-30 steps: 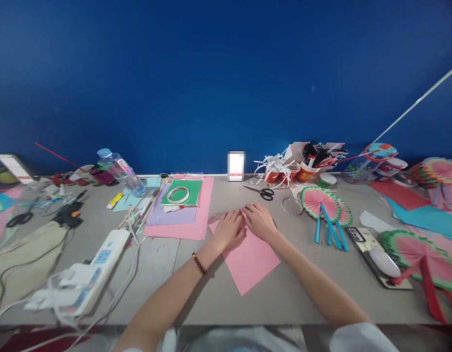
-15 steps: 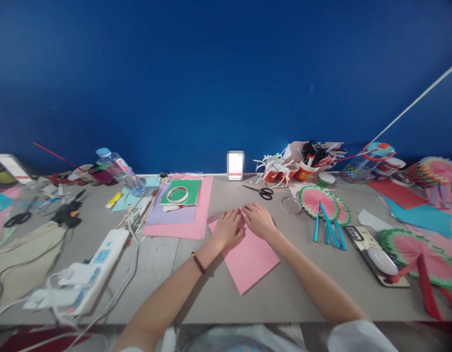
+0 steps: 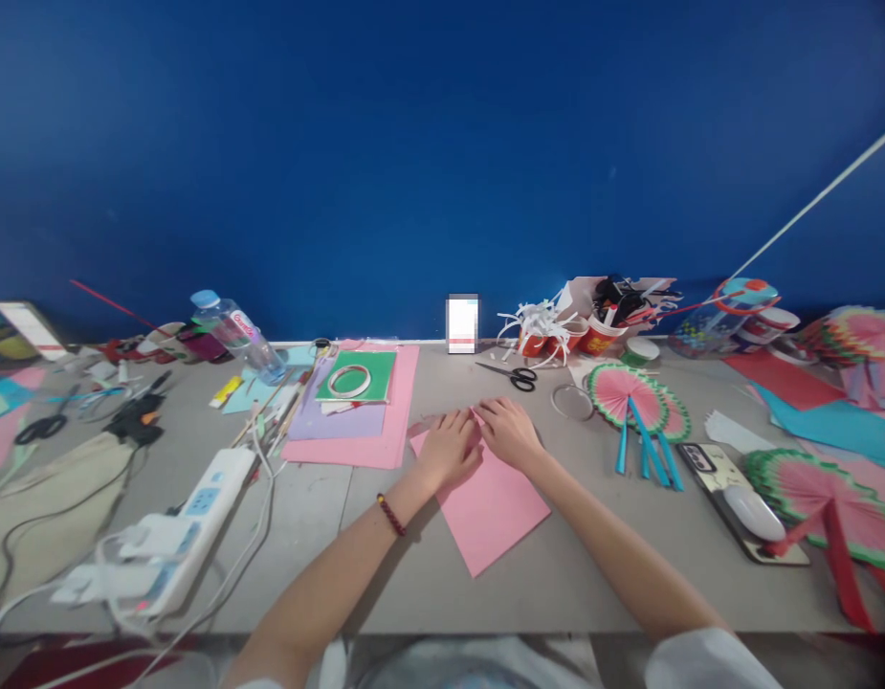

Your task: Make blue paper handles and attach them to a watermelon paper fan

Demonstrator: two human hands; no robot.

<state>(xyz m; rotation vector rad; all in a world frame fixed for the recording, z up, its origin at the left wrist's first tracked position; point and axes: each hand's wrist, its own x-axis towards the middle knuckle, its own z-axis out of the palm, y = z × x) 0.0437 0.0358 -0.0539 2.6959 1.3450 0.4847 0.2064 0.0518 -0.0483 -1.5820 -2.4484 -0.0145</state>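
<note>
A sheet of pink paper (image 3: 489, 512) lies askew on the grey table in front of me, one corner pointing towards me. At its far edge my left hand (image 3: 451, 445) and my right hand (image 3: 508, 431) meet, thumbs and fingertips closed on a small raised fold of the paper. Both palms rest low over the sheet and hide part of that edge. A beaded bracelet (image 3: 390, 515) is on my left wrist. Just beyond my right hand lie black-handled scissors (image 3: 522, 379), with a clear tape ring (image 3: 572, 402) to their right.
Left stand a stack of coloured paper (image 3: 406, 421) under a white tape roll (image 3: 348, 381), a bottle (image 3: 248, 340) and a power strip (image 3: 205, 526) with trailing cords. Right are pleated paper fans (image 3: 629, 397), a phone (image 3: 700, 478) beneath a mouse (image 3: 754, 512), and cups (image 3: 601, 337).
The view has shifted very slightly. Both hands keep their place at the far edge of the pink paper, with hardly any visible movement.
</note>
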